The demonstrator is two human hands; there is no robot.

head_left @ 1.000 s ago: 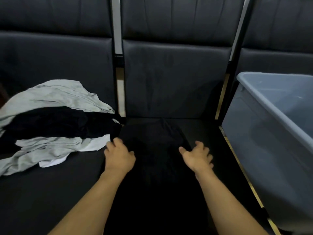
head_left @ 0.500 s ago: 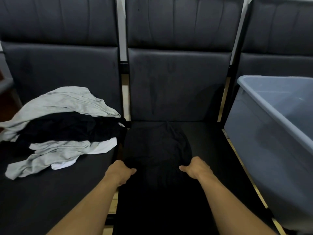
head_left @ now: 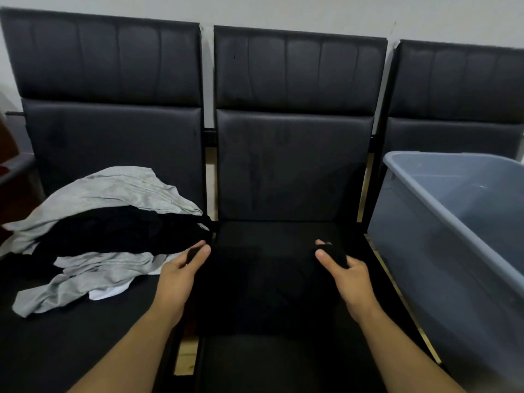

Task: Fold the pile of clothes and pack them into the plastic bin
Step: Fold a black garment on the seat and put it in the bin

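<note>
Head view: black garment point(head_left: 266, 290) lies on the middle seat point(head_left: 289, 231), dead ahead between both hands, long axis running toward/away from the person. Left hand point(head_left: 177, 275) pinches the garment's left far corner, thumb over bunched cloth; right hand point(head_left: 344, 269) pinches the right far corner the same way. Both roughly level, so neither is nearer to the cloth. Black on black: garment edges hard to trace, near hem can't be made out. Pile of clothes point(head_left: 105, 231) (grey, black, white) sits on the left seat, just beside the left hand. Plastic bin point(head_left: 442, 231) on the right, well apart from the right hand, looks empty where visible. Judgement: next fold goes along the long axis, and the right hand is nearer for the transfer to the bin
</note>
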